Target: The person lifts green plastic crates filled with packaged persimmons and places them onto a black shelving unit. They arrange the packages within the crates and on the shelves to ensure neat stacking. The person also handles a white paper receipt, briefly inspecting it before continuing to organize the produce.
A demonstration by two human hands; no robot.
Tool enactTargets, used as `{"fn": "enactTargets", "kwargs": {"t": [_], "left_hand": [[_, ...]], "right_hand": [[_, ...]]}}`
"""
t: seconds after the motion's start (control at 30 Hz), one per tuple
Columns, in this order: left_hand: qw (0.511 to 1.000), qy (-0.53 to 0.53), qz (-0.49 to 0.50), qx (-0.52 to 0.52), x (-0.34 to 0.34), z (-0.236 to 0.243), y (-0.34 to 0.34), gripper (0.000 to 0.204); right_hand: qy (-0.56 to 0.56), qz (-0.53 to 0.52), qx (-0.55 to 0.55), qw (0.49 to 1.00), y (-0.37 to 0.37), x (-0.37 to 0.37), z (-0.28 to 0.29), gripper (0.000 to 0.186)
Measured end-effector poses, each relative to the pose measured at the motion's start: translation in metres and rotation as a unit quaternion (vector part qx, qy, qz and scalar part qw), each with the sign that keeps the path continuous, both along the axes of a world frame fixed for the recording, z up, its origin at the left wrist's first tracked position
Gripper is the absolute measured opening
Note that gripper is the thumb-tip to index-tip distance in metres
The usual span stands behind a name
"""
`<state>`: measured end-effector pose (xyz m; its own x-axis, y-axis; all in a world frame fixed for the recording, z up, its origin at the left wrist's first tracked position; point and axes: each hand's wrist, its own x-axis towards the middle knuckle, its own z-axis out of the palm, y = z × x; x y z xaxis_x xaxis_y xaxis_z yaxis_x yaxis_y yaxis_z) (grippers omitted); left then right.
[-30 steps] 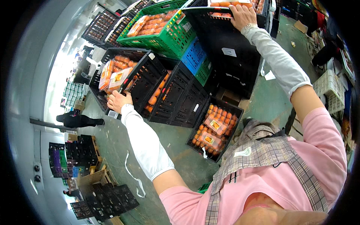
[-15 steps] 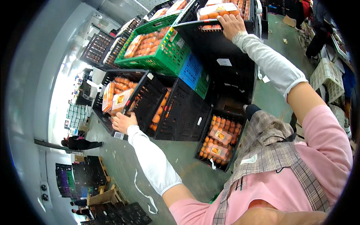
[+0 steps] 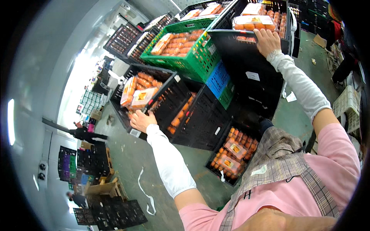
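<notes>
My left hand [image 3: 142,121] is closed on the near rim of a tilted black crate [image 3: 163,102], its fingers partly hidden by the edge. Inside that crate lie clear packs of round orange-coloured fruit [image 3: 142,98]. Farther right, my right hand [image 3: 268,41] hooks its fingers over the rim of another black crate [image 3: 235,40]. A clear labelled fruit pack [image 3: 254,23] lies just beyond those fingertips. Between the two crates stands a green crate [image 3: 181,67] filled with similar packs, stacked above a blue crate [image 3: 217,79].
A low black crate of fruit packs [image 3: 208,163] sits on the floor near my legs. A white strap [image 3: 144,192] lies on the floor at left. More crates [image 3: 119,215] and a wooden pallet [image 3: 102,188] stand farther left. A cream crate [image 3: 347,106] is at right.
The view has turned slightly, so the stacks appear farther right. Both hands keep their hold on the two crate rims. A distant person at left has changed posture.
</notes>
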<state>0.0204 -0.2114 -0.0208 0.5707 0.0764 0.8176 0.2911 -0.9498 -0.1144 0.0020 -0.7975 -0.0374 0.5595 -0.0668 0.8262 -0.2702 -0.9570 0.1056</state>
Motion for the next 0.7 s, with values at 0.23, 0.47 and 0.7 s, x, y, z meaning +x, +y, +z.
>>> {"fn": "enactTargets", "kwargs": {"t": [0.23,0.47,0.7], "left_hand": [[0.998,0.003,0.066,-0.005,0.01,-0.002,0.006,0.044],[0.996,0.058,0.066,-0.005,0.009,0.011,0.005,0.036],[0.992,0.099,0.075,-0.014,0.012,0.019,-0.005,0.034]], "right_hand": [[0.012,-0.002,0.018,1.0,0.005,0.0,-0.001,0.039],[0.004,-0.011,0.006,1.0,0.004,-0.001,-0.001,0.043],[-0.072,0.045,0.039,0.996,0.016,-0.014,0.012,0.052]]}}
